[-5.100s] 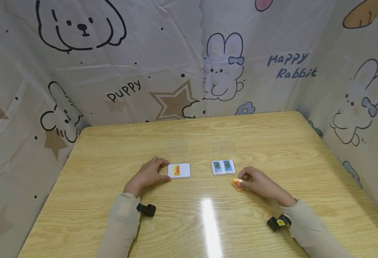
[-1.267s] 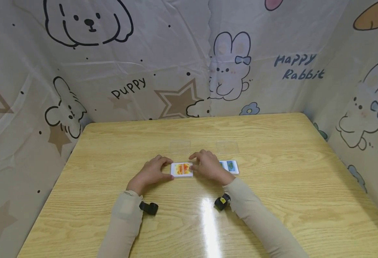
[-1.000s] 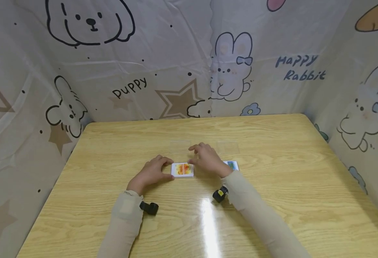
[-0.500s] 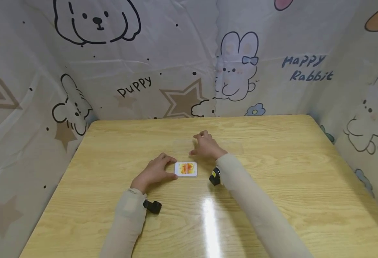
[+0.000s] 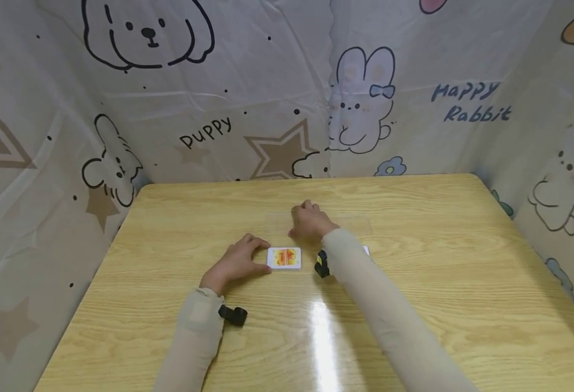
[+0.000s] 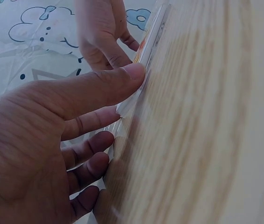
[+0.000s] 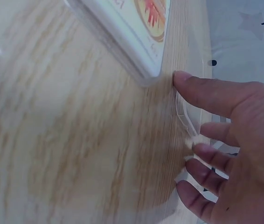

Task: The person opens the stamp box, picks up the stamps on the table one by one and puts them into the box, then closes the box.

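Observation:
A clear plastic case holding white cards with an orange and yellow picture (image 5: 284, 258) lies flat on the table. My left hand (image 5: 238, 261) grips its left end, thumb on the near edge and index finger at the far corner. Behind the case lies a clear plastic lid (image 5: 277, 223), faint against the wood. At its right end, my right hand (image 5: 311, 220) holds it between thumb and index finger. In the right wrist view the lid's curved edge (image 7: 190, 112) shows between them, beside the case's corner (image 7: 148, 74).
A second clear lid (image 5: 357, 224) lies right of my right hand. The second card pack is mostly hidden by my right sleeve, only a white corner (image 5: 366, 250) showing. A printed cloth (image 5: 282, 81) hangs behind the wooden table (image 5: 438, 261).
My right hand put an orange card on the left pack, let go, then moved back to the clear lid and closed round its end. My left hand keeps its grip on the case.

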Motion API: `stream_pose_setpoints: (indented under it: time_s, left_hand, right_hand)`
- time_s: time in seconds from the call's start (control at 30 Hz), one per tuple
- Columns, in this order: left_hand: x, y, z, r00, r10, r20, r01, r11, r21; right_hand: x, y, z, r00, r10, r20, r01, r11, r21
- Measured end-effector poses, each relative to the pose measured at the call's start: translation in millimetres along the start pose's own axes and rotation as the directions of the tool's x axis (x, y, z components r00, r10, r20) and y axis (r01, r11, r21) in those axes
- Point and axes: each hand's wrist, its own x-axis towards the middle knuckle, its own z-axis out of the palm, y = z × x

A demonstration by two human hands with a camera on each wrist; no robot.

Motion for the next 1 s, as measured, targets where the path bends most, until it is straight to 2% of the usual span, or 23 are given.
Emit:
stream_pose_setpoints:
  time_s: [0.17, 0.53, 0.67, 0.87, 1.0]
  left_hand:
    - [1.4, 1.3, 0.0, 1.0, -0.01, -0.004, 0.01, 1.0, -0.004]
    - [1.7, 5.3, -0.2, 1.0, -0.014, 0.003, 0.014, 1.0, -0.001]
    - [1.8, 4.2, -0.3, 1.0, -0.015, 0.003, 0.015, 1.0, 0.007]
    - [0.7, 3.7, -1.2, 1.0, -0.016, 0.01, 0.016, 1.0, 0.007]
    - [0.3, 3.0, -1.2, 1.0, -0.019, 0.01, 0.018, 1.0, 0.005]
  right_hand:
    - [1.9, 0.3, -0.1, 1.0, -0.025, 0.009, 0.025, 0.999, -0.041]
    - [-6.0, 7.2, -4.2, 0.998, -0.062, -0.025, 0.062, 0.998, -0.021]
    - [-11.5, 7.7, -6.7, 0.996, -0.082, -0.036, 0.082, 0.997, 0.007]
    - [-22.8, 11.9, -4.9, 0.991, -0.128, -0.045, 0.126, 0.991, -0.042]
    - [-34.5, 11.7, -1.8, 0.986, -0.162, -0.039, 0.16, 0.987, -0.032]
